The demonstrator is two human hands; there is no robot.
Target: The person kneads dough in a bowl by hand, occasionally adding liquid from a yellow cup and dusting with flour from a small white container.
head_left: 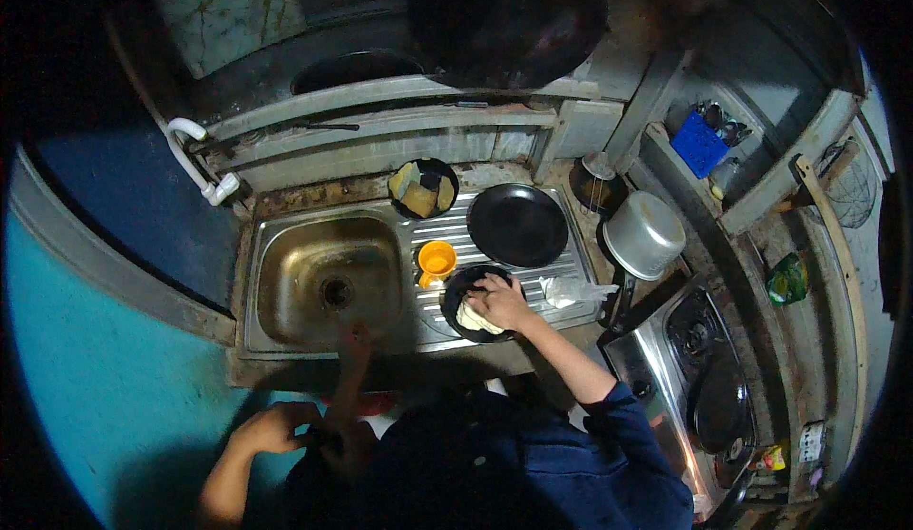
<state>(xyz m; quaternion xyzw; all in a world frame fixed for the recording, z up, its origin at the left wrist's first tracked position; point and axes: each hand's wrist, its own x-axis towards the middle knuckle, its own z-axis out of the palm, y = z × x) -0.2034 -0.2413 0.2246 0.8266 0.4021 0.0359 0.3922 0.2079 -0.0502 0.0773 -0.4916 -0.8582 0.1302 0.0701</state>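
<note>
Our right hand [495, 303] lay with fingers spread on the pale dough [474, 320] in the black bowl [454, 294] on the ridged drainboard [433, 232], the orange mug [437, 259] just beside it. A lit hand [276, 428] and a shadowed forearm [350, 378] showed leftward; we could not tell our left hand's state.

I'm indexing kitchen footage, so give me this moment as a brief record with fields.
Hand in use: right hand, resting on a pale, dough-like lump
Container: black bowl around the lump
Surface: ribbed drainboard
Beside bowl: orange mug, clear plastic bag
Behind bowl: large round black pan
Left: metal sink basin
Right: silver pot
</note>
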